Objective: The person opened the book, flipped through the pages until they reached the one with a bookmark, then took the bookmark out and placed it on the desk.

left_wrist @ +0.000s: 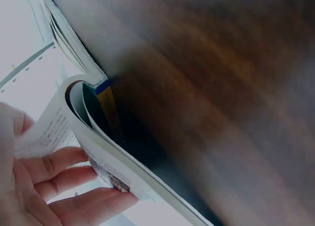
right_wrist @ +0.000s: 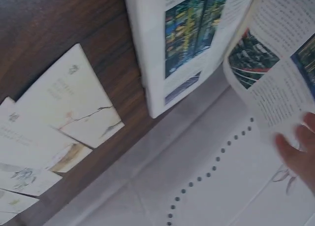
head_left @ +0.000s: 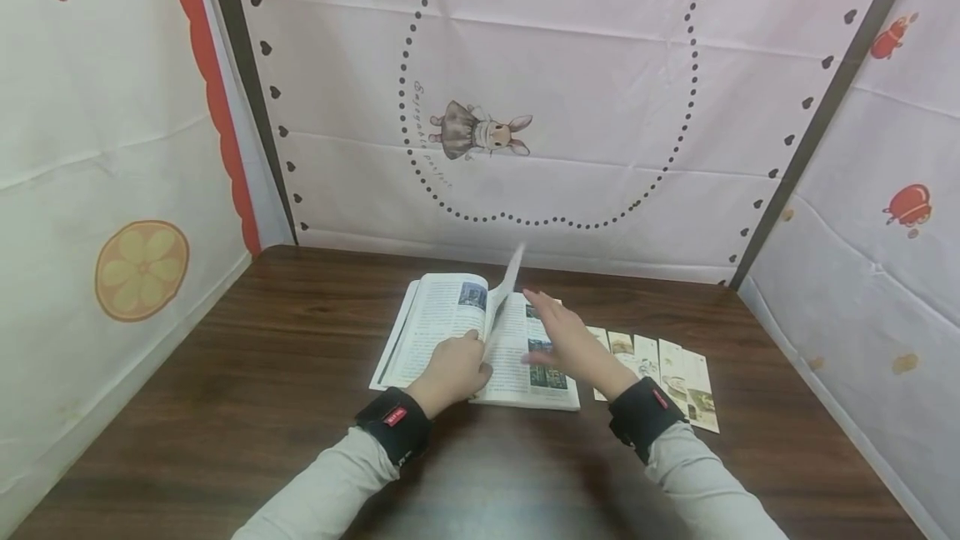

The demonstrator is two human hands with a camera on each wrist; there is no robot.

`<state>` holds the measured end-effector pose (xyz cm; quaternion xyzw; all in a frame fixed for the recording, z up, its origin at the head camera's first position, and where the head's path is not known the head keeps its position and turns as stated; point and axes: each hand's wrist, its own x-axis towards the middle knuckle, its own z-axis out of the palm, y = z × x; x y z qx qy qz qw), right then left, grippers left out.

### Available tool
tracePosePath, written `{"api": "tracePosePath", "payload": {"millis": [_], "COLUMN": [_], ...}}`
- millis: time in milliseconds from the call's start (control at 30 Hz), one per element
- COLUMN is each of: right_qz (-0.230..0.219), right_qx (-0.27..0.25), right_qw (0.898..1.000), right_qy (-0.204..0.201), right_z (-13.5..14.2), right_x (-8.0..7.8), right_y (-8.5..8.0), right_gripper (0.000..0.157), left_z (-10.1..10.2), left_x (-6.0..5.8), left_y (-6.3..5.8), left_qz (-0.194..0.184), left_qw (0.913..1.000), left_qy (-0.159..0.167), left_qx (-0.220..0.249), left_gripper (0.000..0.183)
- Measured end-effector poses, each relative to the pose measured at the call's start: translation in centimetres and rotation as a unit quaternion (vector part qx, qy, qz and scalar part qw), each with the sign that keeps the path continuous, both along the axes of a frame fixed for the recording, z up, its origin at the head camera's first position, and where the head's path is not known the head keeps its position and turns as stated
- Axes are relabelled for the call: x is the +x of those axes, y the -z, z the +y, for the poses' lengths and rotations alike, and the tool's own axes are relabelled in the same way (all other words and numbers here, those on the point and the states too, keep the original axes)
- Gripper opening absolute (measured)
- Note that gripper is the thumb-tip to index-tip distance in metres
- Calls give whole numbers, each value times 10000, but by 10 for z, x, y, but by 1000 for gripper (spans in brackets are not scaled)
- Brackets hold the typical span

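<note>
An open book [head_left: 517, 373] lies on the table with printed text and colour pictures. One leaf [head_left: 510, 273] stands raised and blurred near its middle. My left hand [head_left: 453, 369] rests on the left-hand pages beside the gutter; in the left wrist view its fingers [left_wrist: 74, 206] press against the curved page. Over the right-hand page is my right hand [head_left: 566, 340], thumb and fingers spread apart. From the right wrist, its blurred fingertips [right_wrist: 290, 149] appear right at the edge of the lifted page [right_wrist: 270, 88], which bears a picture.
Several illustrated cards [head_left: 675, 377] lie overlapping in a fanned row to the right of the book, under and beside the right wrist. The dark wooden table [head_left: 262, 407] is bordered by printed cloth walls [head_left: 570, 107] at the back and both sides.
</note>
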<state>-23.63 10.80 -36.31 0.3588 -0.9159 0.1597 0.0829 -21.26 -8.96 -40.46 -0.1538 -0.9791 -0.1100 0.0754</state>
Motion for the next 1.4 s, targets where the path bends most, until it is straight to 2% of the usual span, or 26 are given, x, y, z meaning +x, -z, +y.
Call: {"api": "tracePosePath", "payload": {"millis": [67,133,200,267,333,433,467,533,600,633,700,767,833,933,1000,1100,1133,1200,1267,1300,1400], "right_qz": [-918,-1666,-2158,-2393,-2396,-2211,-2148,-2010,-1917,-1896,-1880,-1871,-1886,-1888,-1883,-1844,-1838,-1805,-1800,-1769,-1536], "right_qx": [457,864,1144,1330,1469,1662,1695,1793,1866,1876,1863,1816,1752,1656,1580,1513,1516,1579,1636,1689,1788], "right_qw": [9942,9808,9672,9584,9558,9568,9574,9585,9593,9597,9605,9620,9631,9654,9671,9695,9698,9697,9690,9687,9714], "right_qy": [311,540,702,801,862,897,922,932,904,887,861,813,782,697,651,555,529,462,424,423,285], "right_z": [7,12,16,18,19,18,18,18,19,20,21,23,25,28,30,32,32,33,33,33,33], "right_x": [-1,-1,-1,-1,-2,-3,-4,-6,-9,-10,-11,-11,-10,-9,-9,-9,-9,-10,-11,-11,-9], "right_y": [4,11,17,23,26,30,31,33,34,35,35,35,34,33,32,31,30,29,29,28,28], "right_gripper": [89,87,86,87,88,86,86,85,83,82,80,78,77,76,75,73,72,71,70,69,61], "left_z": [-1,-1,-2,-3,-4,-9,-11,-17,-23,-26,-30,-32,-32,-29,-26,-22,-21,-19,-18,-18,-17], "left_x": [2,3,3,3,4,6,7,8,9,9,9,10,10,11,11,13,14,16,17,16,14], "left_y": [0,0,0,0,0,0,0,1,1,1,2,3,4,5,5,4,4,4,4,3,2], "left_qz": [-78,-76,-72,5,49,-91,-124,-162,-34,33,223,367,520,806,997,754,536,105,-158,-167,56], "left_qw": [9996,9992,9989,9988,9977,9900,9851,9700,9557,9502,9443,9502,9636,9837,9924,9952,9944,9929,9944,9959,9984], "left_qy": [-121,-196,-228,-243,-294,-559,-692,-973,-1182,-1252,-1265,-1256,-1233,-1038,-585,429,710,964,885,764,561], "left_qx": [237,330,397,423,616,1294,1566,2223,2694,2853,3029,2828,2316,1228,411,-445,-572,-689,-555,-450,-37], "left_gripper": [24,24,24,26,32,42,43,39,32,37,66,90,105,108,99,84,79,67,54,48,35]}}
